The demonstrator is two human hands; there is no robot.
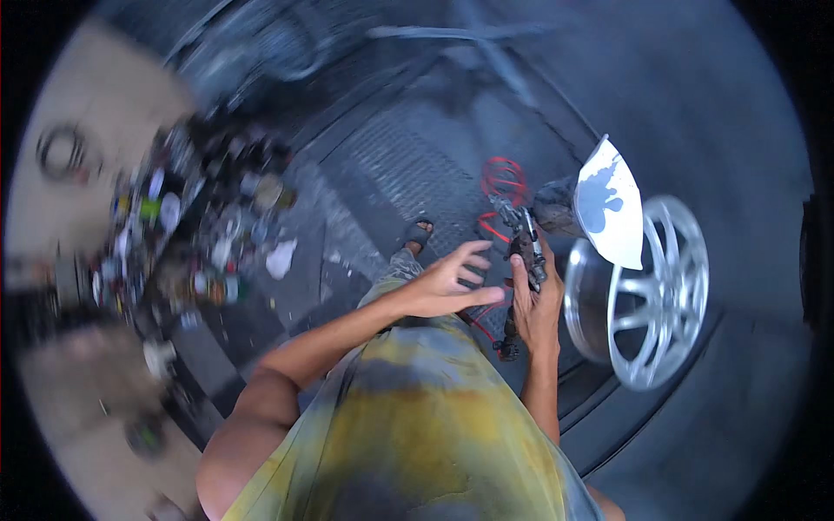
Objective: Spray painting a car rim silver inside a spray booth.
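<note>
Head view. Dark workshop floor with a ribbed rubber mat (391, 165) fills the background; straight edges bow toward the rim of the fisheye picture. To the person's left a blurred clutter of cans and small containers (187, 234) lies on the floor, well apart from both hands. A sandalled foot (418, 234) shows just beyond the left hand.

The right hand (537, 308) is closed around a dark, grimy spray gun (526, 252), gripping it by the lower body. The gun's long axis runs nearly upright in the picture, from the fitting near the wrist (507, 349) up to the nozzle end, which points away from the person. A red coiled air hose (502, 181) lies on the mat just beyond the gun's far end; a second red loop passes beneath the hands.

The left hand (452, 282) is open, fingers spread, holding nothing. It hovers just beside the gun on its left; the fingertips (497, 295) come close to the right thumb, and whether they touch cannot be told.

To the right of the gun stands a silver alloy wheel rim (643, 295), leaning on its edge, spokes facing the camera. A white sheet with grey-blue paint patches (611, 204) sits against the rim's upper edge. The rim lies nearer the right hand than the left, and the gun stands between rim and left hand.
</note>
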